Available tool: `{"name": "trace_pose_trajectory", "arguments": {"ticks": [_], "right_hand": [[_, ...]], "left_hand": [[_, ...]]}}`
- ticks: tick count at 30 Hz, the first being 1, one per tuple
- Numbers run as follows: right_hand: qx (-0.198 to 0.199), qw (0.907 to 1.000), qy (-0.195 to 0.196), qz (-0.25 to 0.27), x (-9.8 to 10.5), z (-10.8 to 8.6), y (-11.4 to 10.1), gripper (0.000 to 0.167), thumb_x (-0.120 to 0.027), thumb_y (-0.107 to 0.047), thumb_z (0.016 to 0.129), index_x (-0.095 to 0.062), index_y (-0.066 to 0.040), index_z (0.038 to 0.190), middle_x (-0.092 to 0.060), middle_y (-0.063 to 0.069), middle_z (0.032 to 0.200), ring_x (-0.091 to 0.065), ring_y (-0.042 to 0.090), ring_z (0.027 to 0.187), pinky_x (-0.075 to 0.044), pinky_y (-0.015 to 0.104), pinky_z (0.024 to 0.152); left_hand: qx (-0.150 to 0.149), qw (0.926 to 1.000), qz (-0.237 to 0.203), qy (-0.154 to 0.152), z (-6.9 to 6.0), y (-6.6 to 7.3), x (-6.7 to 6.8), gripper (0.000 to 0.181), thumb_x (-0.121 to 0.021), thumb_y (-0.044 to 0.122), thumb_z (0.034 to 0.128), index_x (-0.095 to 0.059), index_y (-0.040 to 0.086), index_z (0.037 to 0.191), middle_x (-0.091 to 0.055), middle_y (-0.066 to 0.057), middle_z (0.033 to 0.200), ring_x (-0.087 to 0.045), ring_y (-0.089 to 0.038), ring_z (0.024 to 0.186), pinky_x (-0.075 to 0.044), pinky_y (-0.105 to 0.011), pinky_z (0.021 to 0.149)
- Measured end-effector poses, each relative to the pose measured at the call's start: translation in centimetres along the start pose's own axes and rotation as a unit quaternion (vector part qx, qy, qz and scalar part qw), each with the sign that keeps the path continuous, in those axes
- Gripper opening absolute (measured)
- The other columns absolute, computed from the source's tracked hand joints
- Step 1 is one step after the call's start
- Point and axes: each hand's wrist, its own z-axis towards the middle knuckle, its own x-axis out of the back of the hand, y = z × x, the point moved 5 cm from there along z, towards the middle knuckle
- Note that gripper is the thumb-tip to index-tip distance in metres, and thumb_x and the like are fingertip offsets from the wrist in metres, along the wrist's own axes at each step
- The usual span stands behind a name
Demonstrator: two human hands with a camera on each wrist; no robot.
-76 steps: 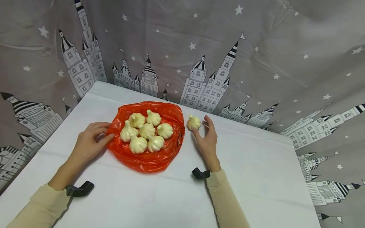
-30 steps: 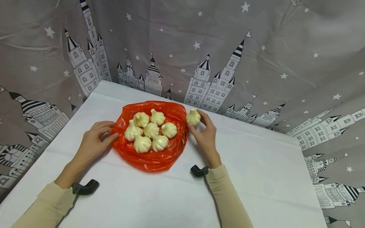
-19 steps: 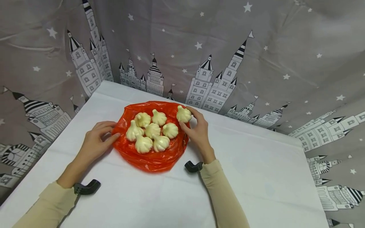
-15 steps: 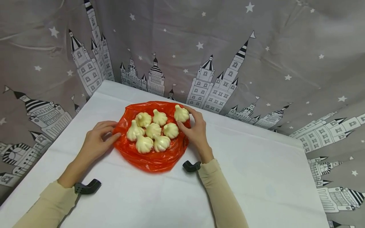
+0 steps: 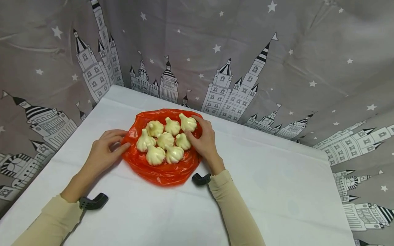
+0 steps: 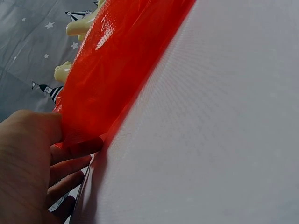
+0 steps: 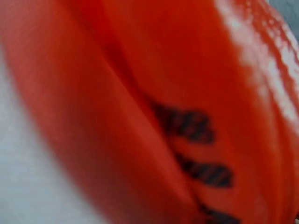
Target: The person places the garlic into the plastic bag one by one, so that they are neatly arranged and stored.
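A red plastic bag (image 5: 161, 176) lies spread open on the white table, with several pale garlic bulbs (image 5: 165, 140) inside it. My left hand (image 5: 106, 150) pinches the bag's left edge between thumb and fingers; the left wrist view shows this hand (image 6: 28, 158) against the red film (image 6: 112, 70). At the bag's upper right, my right hand (image 5: 204, 138) holds a garlic bulb (image 5: 188, 123) by thumb and fingers, inside the rim. In the right wrist view the bag's red side (image 7: 187, 70) with black print fills most of the picture, and no hand shows.
The white-covered table (image 5: 261, 177) stretches right and toward the front. Behind it hangs a grey curtain (image 5: 240, 27) printed with castles and stars. A black wrist mount sits at each wrist, the left mount (image 5: 93, 201) and the right mount (image 5: 201, 179).
My right hand picked up the garlic bulb from beside the bag and carried it left over the rim into the bag's upper right. My left hand kept its grip on the bag's edge.
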Motion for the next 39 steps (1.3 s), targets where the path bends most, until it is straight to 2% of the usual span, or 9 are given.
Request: {"name": "trace_pose_trajectory", "arguments": {"ticks": [15,19,25,33,39], "right_hand": [[0.009,0.9998,0.020,0.002,-0.51,-0.18,0.60,0.055,-0.068,-0.034,0.098,-0.058,-0.011,0.147,-0.062,0.011,0.143,-0.053,0.029,0.136,-0.043,0.049,0.118],[0.023,0.9994,0.026,0.005,-0.50,-0.20,0.52,0.054,-0.068,-0.032,0.098,-0.058,-0.011,0.147,-0.062,0.010,0.144,-0.052,0.028,0.136,-0.042,0.049,0.118],[0.048,0.9984,0.031,-0.001,-0.57,-0.18,0.34,0.042,-0.067,-0.024,0.097,-0.067,-0.009,0.136,-0.069,0.008,0.134,-0.055,0.028,0.131,-0.043,0.047,0.116],[0.033,0.9990,0.031,-0.003,-0.78,-0.25,0.43,0.044,-0.066,-0.028,0.099,-0.065,-0.009,0.139,-0.069,0.007,0.135,-0.055,0.026,0.132,-0.043,0.046,0.115],[0.040,0.9967,0.069,0.014,-0.47,-0.77,0.67,0.046,-0.064,-0.033,0.102,-0.063,-0.010,0.141,-0.065,0.006,0.139,-0.051,0.023,0.137,-0.040,0.044,0.120]], "left_hand": [[-0.015,0.9998,-0.010,0.010,0.20,0.24,0.03,0.012,-0.078,0.017,0.0960,-0.076,0.006,0.095,-0.067,-0.016,0.138,-0.053,-0.037,0.136,-0.029,0.006,0.094],[-0.016,0.9998,-0.008,0.013,0.28,0.21,0.02,0.012,-0.079,0.018,0.0956,-0.076,0.006,0.094,-0.067,-0.016,0.137,-0.053,-0.037,0.135,-0.028,0.006,0.094],[-0.016,0.9997,-0.009,0.015,0.28,0.09,-0.08,0.012,-0.079,0.017,0.0954,-0.076,0.005,0.095,-0.067,-0.017,0.137,-0.054,-0.037,0.135,-0.028,0.005,0.095],[-0.012,0.9998,-0.010,0.014,0.20,-0.04,-0.03,0.014,-0.079,0.019,0.0960,-0.076,0.005,0.096,-0.067,-0.016,0.138,-0.053,-0.036,0.136,-0.029,0.005,0.095],[-0.012,0.9998,-0.011,0.012,0.18,0.03,-0.05,0.014,-0.078,0.018,0.0964,-0.077,0.004,0.097,-0.066,-0.017,0.138,-0.053,-0.037,0.135,-0.029,0.005,0.095]]}}
